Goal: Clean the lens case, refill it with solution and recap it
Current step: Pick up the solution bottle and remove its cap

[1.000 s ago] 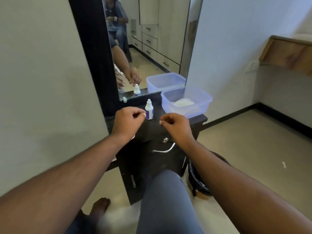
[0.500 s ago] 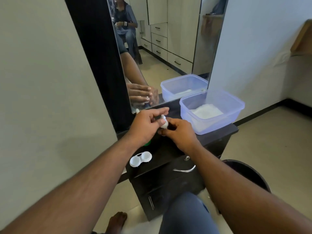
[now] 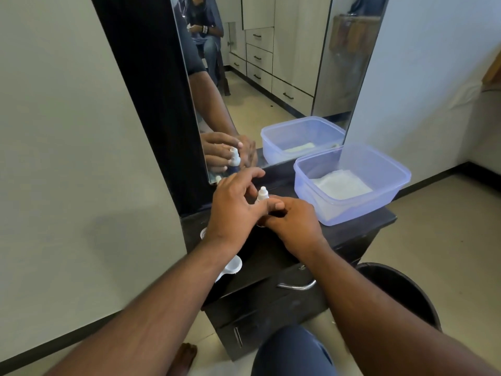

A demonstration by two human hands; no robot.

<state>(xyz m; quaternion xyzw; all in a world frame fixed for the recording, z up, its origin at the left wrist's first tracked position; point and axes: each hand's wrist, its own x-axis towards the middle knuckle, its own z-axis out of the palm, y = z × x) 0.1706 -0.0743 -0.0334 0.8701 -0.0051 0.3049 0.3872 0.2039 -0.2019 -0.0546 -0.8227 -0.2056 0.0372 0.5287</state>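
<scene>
Head: right fingers (image 3: 276, 205) around bottle (image 3: 262, 193)

No legible text anywhere.

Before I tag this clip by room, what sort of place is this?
Likely a bedroom or dressing area at home: a tall mirror over a small black drawer unit, and wardrobe drawers reflected behind.

Both forearms extended forward, hands meeting. Left hand (image 3: 234, 206) fingers spread loose; right hand (image 3: 294, 222) fingers curled, thumb up top.
</scene>
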